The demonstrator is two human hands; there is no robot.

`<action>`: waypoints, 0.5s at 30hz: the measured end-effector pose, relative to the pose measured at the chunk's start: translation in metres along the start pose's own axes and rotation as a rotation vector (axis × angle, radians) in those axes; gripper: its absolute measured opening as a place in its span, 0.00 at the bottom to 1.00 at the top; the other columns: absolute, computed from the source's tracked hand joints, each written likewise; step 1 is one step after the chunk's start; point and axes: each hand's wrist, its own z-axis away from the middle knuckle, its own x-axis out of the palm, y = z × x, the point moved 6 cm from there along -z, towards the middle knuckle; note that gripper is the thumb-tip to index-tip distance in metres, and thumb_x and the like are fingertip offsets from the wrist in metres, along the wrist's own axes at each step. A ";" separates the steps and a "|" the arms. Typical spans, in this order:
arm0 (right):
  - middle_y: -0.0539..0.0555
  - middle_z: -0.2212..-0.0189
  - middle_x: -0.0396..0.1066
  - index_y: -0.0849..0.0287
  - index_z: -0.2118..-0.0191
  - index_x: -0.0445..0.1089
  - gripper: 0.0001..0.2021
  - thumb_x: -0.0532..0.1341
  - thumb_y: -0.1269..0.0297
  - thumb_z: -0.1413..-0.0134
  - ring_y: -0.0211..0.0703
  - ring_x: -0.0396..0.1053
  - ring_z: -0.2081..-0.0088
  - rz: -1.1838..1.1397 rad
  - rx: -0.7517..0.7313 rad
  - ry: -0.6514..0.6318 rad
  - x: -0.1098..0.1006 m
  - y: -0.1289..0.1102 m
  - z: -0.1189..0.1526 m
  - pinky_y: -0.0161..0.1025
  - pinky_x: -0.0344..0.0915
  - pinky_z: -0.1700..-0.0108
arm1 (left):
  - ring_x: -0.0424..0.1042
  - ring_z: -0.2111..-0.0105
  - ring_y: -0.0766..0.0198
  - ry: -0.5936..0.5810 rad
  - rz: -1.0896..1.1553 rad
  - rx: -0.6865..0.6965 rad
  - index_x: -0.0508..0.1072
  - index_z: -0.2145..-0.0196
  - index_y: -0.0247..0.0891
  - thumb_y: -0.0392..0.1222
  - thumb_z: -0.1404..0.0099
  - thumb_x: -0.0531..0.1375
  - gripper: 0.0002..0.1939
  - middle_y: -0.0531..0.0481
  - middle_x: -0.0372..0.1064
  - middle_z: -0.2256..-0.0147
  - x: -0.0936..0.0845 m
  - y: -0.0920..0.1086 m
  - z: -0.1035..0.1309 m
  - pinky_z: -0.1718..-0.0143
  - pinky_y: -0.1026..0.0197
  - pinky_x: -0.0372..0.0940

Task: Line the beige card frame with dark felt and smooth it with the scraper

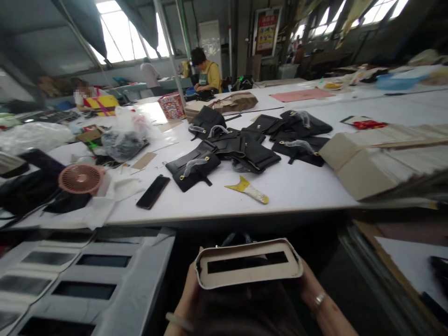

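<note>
Both hands hold a beige slotted panel (248, 262) below the counter's (297, 186) near edge. Left hand (187, 291) and right hand (313, 291) fingers clamp its ends. It looks light, semi-stiff and creasable; the ends seem the best hold.

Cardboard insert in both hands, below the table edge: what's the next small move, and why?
Probably lift the cardboard insert up toward the table. The left hand and right hand grip its two ends low near the lap, while the black bags lie on top, out of reach.
</note>
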 end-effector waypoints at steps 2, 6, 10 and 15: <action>0.58 0.67 0.78 0.60 0.71 0.76 0.30 0.63 0.33 0.62 0.57 0.74 0.57 0.068 0.068 -0.003 -0.014 0.002 0.006 0.43 0.70 0.56 | 0.69 0.73 0.57 0.043 -0.056 0.037 0.74 0.77 0.34 0.71 0.48 0.60 0.32 0.48 0.69 0.79 -0.019 0.014 0.006 0.67 0.59 0.64; 0.59 0.58 0.77 0.58 0.63 0.77 0.35 0.56 0.30 0.62 0.59 0.70 0.50 0.482 -0.006 0.098 -0.044 -0.011 0.013 0.41 0.68 0.54 | 0.70 0.74 0.57 -0.038 -0.223 0.049 0.77 0.71 0.31 0.74 0.41 0.45 0.41 0.44 0.73 0.75 -0.034 0.051 0.036 0.70 0.59 0.64; 0.58 0.68 0.78 0.55 0.69 0.77 0.31 0.54 0.31 0.64 0.59 0.74 0.62 0.888 -0.102 0.097 -0.038 -0.031 0.018 0.43 0.68 0.63 | 0.72 0.72 0.58 -0.016 -0.789 0.183 0.78 0.72 0.35 0.67 0.37 0.50 0.32 0.45 0.75 0.74 -0.022 0.099 0.069 0.72 0.63 0.57; 0.53 0.87 0.65 0.56 0.77 0.73 0.31 0.52 0.30 0.61 0.46 0.64 0.81 0.936 -0.173 0.065 -0.024 -0.034 0.014 0.38 0.57 0.79 | 0.71 0.75 0.58 0.025 -1.334 0.263 0.75 0.78 0.37 0.51 0.35 0.51 0.22 0.43 0.74 0.77 0.003 0.133 0.074 0.75 0.60 0.49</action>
